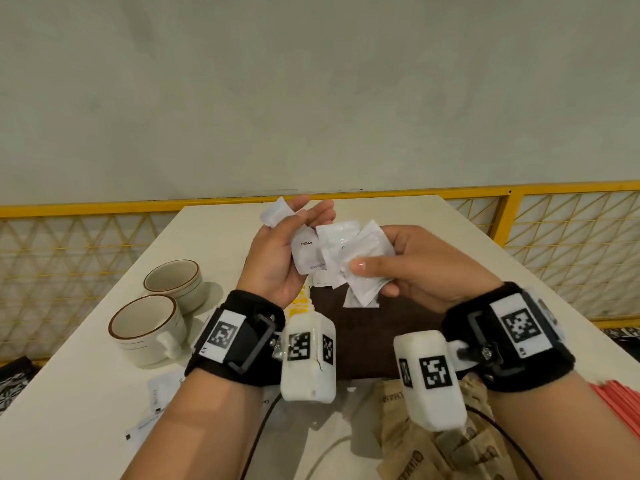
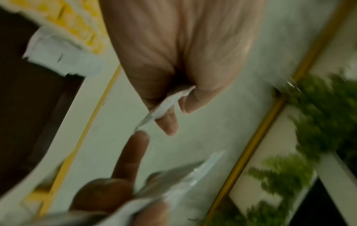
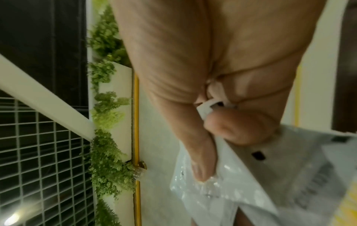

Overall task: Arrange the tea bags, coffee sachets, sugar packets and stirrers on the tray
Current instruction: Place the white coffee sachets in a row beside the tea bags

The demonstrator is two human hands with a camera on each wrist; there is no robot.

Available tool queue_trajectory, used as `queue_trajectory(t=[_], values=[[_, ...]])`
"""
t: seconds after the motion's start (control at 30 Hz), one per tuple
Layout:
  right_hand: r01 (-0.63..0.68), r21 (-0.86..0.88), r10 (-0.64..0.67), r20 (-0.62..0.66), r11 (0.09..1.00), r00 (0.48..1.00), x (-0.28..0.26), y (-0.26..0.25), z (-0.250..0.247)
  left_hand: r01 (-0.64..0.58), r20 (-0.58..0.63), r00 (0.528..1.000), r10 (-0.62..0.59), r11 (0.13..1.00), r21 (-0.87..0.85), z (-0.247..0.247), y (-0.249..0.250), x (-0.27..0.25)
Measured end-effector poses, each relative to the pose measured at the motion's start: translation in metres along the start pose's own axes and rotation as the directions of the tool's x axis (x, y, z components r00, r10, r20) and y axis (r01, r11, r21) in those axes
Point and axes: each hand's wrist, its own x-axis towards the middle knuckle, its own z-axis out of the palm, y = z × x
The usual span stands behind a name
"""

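Both hands are raised above the dark brown tray (image 1: pixel 363 341). My left hand (image 1: pixel 294 221) pinches a small white sachet (image 1: pixel 277 211) at its fingertips; the left wrist view shows this sachet (image 2: pixel 166 104) edge-on between thumb and finger. My right hand (image 1: pixel 379 273) grips a fanned bunch of white coffee sachets (image 1: pixel 360 254) under its thumb, one marked "Coffee" (image 1: pixel 306 252) lying against the left palm. The right wrist view shows the bunch (image 3: pixel 251 175) under the thumb (image 3: pixel 201 162). One white sachet (image 1: pixel 356 301) and yellow packets (image 1: pixel 299 303) lie at the tray's far left.
Two cream cups (image 1: pixel 149 327) stand left of the tray. White sachets (image 1: pixel 156 396) lie near the table's front left. Brown paper packets (image 1: pixel 436 445) lie in front of the tray, red stirrers (image 1: pixel 616 407) at the right edge. A yellow railing (image 1: pixel 554 192) runs behind the table.
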Motion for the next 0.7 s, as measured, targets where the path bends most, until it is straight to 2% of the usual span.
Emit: queue_trajectory(t=[0.1,0.23,0.33,0.53,0.63,0.7], values=[[-0.03,0.027,0.029,0.022,0.999,0.999,0.005,0.007,0.009,-0.044,0.035,0.999,0.041,0.994,0.095,0.002,-0.003,0.0],[-0.05,-0.028,0.05,-0.002,0.998,0.999,0.008,0.011,0.01,-0.041,0.053,0.998,0.038,0.997,0.062,0.003,-0.003,0.0],[-0.028,0.01,0.028,-0.003,1.0,1.0,0.008,0.011,0.012,-0.046,0.061,0.997,0.038,0.991,0.125,0.003,-0.004,0.0],[0.031,-0.111,-0.045,-0.12,0.993,0.992,0.01,0.011,0.007,0.114,0.103,0.984,-0.145,0.959,0.258,0.004,-0.01,-0.004],[0.054,-0.107,-0.067,-0.129,0.993,0.989,0.01,0.01,0.005,0.12,0.141,0.977,-0.162,0.956,0.269,0.006,-0.011,-0.006],[0.07,-0.077,-0.079,-0.122,0.995,0.989,0.01,0.009,0.003,0.109,0.121,0.983,-0.141,0.965,0.24,0.006,-0.011,-0.005]])
